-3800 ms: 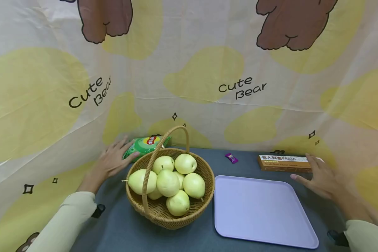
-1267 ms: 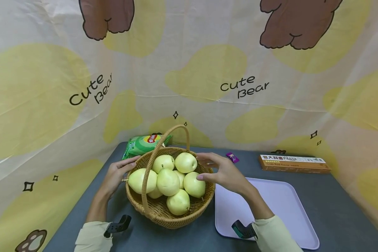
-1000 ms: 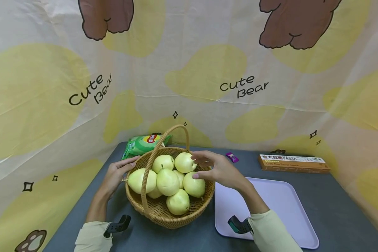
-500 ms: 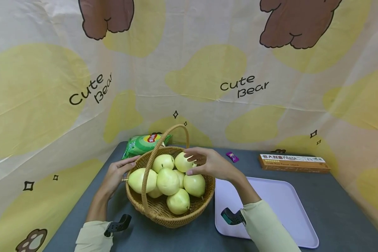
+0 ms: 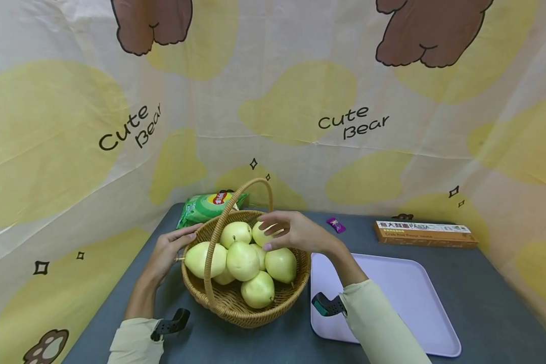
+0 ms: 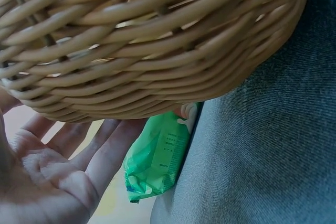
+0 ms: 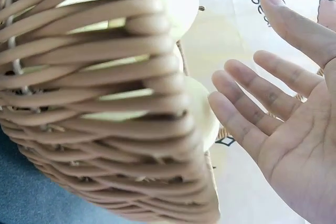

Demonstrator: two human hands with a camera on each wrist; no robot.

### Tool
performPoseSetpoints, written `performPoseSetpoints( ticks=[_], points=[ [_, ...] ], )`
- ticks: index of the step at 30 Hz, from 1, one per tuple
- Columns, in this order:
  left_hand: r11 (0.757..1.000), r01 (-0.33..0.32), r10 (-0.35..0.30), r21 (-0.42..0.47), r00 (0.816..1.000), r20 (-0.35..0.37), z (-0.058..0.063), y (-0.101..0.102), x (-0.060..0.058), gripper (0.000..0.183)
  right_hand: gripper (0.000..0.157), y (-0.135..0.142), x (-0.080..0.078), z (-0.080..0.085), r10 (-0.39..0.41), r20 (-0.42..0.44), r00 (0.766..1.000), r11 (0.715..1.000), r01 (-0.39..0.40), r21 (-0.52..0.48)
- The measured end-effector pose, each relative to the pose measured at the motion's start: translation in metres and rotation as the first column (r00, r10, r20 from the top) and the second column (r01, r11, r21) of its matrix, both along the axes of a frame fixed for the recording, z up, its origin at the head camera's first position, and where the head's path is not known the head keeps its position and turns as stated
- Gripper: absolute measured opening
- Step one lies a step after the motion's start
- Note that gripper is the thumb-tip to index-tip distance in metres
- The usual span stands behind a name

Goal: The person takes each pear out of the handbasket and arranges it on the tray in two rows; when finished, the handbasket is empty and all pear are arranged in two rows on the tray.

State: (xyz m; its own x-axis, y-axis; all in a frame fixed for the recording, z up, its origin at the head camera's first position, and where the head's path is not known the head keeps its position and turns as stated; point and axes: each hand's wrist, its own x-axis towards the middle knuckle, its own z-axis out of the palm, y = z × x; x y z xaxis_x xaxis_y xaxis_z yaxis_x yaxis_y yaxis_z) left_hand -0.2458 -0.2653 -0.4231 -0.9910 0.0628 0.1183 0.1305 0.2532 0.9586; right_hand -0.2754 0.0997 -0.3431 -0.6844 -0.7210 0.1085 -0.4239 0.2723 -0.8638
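A round wicker basket (image 5: 250, 319) with an arched handle (image 5: 218, 227) holds several pale green pears (image 5: 242, 261). My left hand (image 5: 164, 253) rests at the basket's left rim; in the left wrist view, that hand (image 6: 58, 177) has its fingers extended against the outside of the woven wall (image 6: 157, 61). Over the right part of the basket hovers my right hand (image 5: 296, 231), fingers spread, partly covering the back right pear (image 5: 258, 235). In the right wrist view, that palm (image 7: 299, 145) faces the camera with nothing in it, fingertips close to a pear (image 7: 202, 111).
A green chip bag (image 5: 200, 210) lies behind the basket at the left. To the right is a lilac tray (image 5: 391, 303), partly under my right forearm. A purple wrapped candy (image 5: 335, 225) and a long brown box (image 5: 425, 235) lie by the back cloth wall (image 5: 291, 111).
Both hands have come in from the table's sides to the basket. Over the last second my right hand has moved leftward over the pears, while my left has stayed at the rim.
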Motion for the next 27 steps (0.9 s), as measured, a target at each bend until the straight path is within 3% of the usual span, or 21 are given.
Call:
performPoseSetpoints(
  ticks=[9,27],
  points=[
    [1.0,-0.007,0.007,0.004,1.0,0.006,-0.002,0.001,-0.001,0.05,0.069,-0.011,-0.002,0.005,0.028,0.046,0.999,0.994,-0.033,0.101],
    [0.999,-0.02,0.019,0.029,1.0,0.016,0.0,0.003,0.001,0.049,0.073,-0.03,-0.013,0.003,0.082,0.091,0.992,0.983,-0.096,0.159]
  ],
)
